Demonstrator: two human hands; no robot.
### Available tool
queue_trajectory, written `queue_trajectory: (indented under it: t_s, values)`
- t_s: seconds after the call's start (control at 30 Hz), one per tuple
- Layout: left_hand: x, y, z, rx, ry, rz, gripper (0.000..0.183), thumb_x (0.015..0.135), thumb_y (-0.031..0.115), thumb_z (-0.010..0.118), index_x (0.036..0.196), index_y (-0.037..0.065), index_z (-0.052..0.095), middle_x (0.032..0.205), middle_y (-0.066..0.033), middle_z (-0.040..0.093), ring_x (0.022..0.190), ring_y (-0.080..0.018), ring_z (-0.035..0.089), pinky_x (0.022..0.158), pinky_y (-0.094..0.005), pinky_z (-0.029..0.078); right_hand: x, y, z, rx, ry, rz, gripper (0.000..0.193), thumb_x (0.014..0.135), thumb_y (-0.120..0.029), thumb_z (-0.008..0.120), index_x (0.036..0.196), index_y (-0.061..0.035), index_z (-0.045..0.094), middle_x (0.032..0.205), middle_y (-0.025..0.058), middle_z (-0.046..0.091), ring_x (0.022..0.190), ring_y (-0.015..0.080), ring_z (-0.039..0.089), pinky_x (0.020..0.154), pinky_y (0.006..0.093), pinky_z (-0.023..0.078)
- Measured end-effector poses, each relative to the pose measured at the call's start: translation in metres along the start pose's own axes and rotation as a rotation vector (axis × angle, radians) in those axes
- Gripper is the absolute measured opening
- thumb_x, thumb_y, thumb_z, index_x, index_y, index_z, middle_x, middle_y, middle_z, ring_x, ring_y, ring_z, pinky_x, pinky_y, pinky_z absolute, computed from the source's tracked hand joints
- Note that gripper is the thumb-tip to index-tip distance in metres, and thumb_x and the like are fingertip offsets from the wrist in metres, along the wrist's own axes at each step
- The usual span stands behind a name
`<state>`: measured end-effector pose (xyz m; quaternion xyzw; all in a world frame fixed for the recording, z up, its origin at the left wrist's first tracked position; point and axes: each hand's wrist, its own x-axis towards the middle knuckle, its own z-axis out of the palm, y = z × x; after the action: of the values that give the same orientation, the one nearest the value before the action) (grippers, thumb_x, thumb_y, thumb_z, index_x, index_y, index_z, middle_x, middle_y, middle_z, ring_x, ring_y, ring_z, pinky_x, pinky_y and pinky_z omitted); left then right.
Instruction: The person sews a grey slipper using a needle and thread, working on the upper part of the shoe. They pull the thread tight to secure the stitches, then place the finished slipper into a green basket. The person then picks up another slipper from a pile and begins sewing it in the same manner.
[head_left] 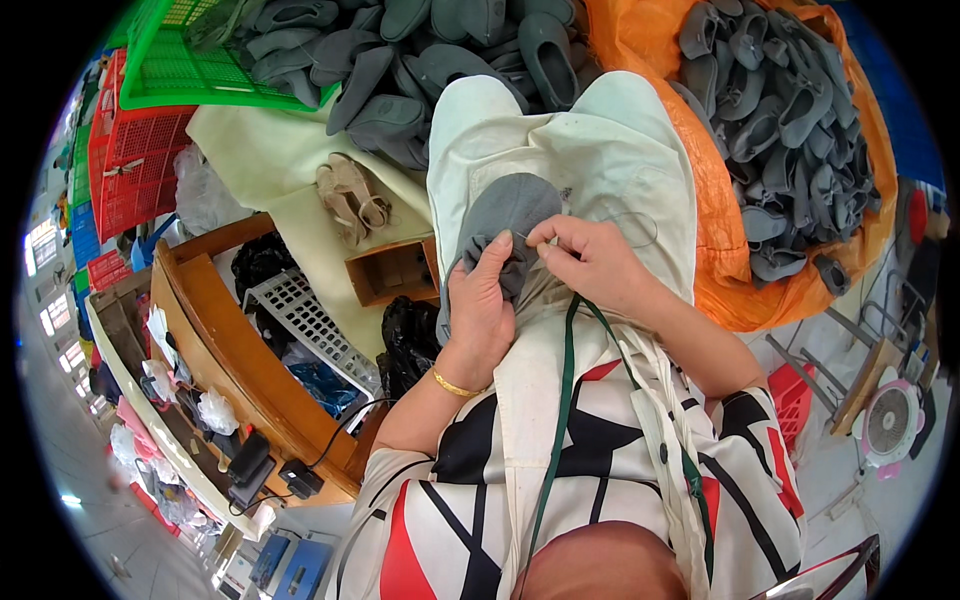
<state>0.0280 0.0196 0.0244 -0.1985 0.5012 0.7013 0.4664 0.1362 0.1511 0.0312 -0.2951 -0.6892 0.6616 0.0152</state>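
A grey cloth shoe point(512, 205) lies over my lap, its rounded sole end pointing away from me. My left hand point(482, 300) is closed around it, thumb pressed on the gathered cloth of its upper. Close beside that thumb, my right hand point(590, 258) pinches a thin needle-like sliver point(524, 237) at the shoe's edge; its exact kind is too small to be sure of. A fine thread-like loop point(655, 228) shows against my cream apron point(560, 140), right of the shoe. The fingers of my left hand are partly hidden behind the shoe.
Many grey shoes point(460, 65) are heaped beyond my knees, by a green basket point(215, 70). An orange sack point(715, 270) at the right holds more. Left are beige sandals point(350, 195), a wooden box point(390, 273), a white crate point(310, 320) and a wooden table point(230, 350). A fan point(888, 420) stands far right.
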Motion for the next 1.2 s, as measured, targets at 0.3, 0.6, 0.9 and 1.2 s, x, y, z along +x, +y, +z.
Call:
queue_trajectory:
  t_s: [0.3, 0.6, 0.9, 1.2]
  values:
    - [-0.001, -0.008, -0.002, 0.037, -0.037, 0.035, 0.03, 0.088, 0.011, 0.074, 0.114, 0.001, 0.062, 0.106, -0.0053, 0.066, 0.097, -0.0147, 0.062, 0.089, -0.0303, 0.049, 0.009, 0.002, -0.004, 0.054, -0.085, 0.084, 0.012, 0.089, -0.009, 0.058, 0.095, -0.0002, 0.064, 0.066, -0.0047, 0.053, 0.059, 0.0026, 0.043, 0.053, 0.0223, 0.036]
    - [-0.001, -0.007, 0.0, 0.008, -0.051, 0.027, 0.03, 0.089, 0.013, 0.073, 0.114, 0.001, 0.062, 0.108, -0.0055, 0.066, 0.097, -0.0151, 0.062, 0.09, -0.0303, 0.049, 0.004, 0.02, 0.004, 0.023, -0.036, -0.041, 0.012, 0.094, -0.012, 0.058, 0.099, -0.0025, 0.061, 0.078, -0.0004, 0.059, 0.069, 0.0061, 0.05, 0.062, 0.0243, 0.042]
    - [-0.002, -0.001, 0.003, 0.003, -0.031, 0.013, 0.03, 0.089, 0.012, 0.071, 0.115, 0.002, 0.061, 0.109, -0.0056, 0.066, 0.099, -0.0161, 0.062, 0.091, -0.0313, 0.05, 0.003, 0.027, 0.005, 0.038, -0.051, -0.079, 0.013, 0.095, -0.009, 0.056, 0.106, -0.0035, 0.061, 0.088, 0.0025, 0.063, 0.078, 0.0087, 0.056, 0.072, 0.0248, 0.046]
    - [-0.003, 0.002, 0.006, -0.012, -0.017, 0.012, 0.016, 0.09, 0.01, 0.069, 0.105, 0.004, 0.064, 0.098, -0.0034, 0.068, 0.09, -0.0134, 0.064, 0.085, -0.0294, 0.052, 0.004, 0.028, 0.011, -0.028, 0.024, -0.188, 0.012, 0.093, -0.01, 0.058, 0.104, -0.005, 0.059, 0.084, 0.0119, 0.065, 0.071, 0.0243, 0.062, 0.068, 0.0318, 0.05]
